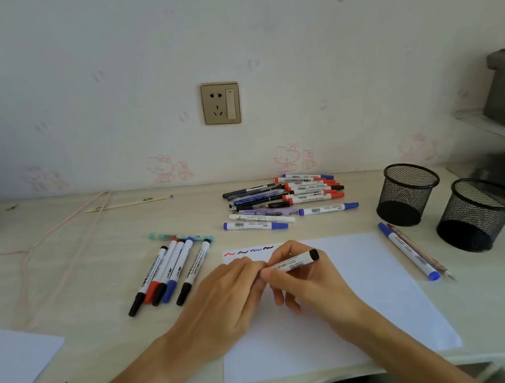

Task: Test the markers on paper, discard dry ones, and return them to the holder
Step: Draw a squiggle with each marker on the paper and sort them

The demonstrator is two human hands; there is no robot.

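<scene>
A pale desk (71, 284) against cartoon-print wallpaper: you sit over a white sheet of paper (359, 300) whose top edge already carries four short scribbles (249, 251), red, black, blue, black. Your right hand (303, 278) grips a white marker (294, 262) with a black end cap, its fingers curled round the barrel; your left hand (229, 306) meets the marker's other end with bent fingers, though whether it pinches the cap there is hidden. If you are uncapping, pull straight along the barrel and keep the cap in that hand. Then draw the next squiggle just right of the last, firmly enough to expose a dry tip. Five markers (167, 274) lie left of the sheet, a larger heap (288, 199) behind it, a blue one (407, 251) to the right. Two empty mesh holders (407, 192) wait beyond.
</scene>
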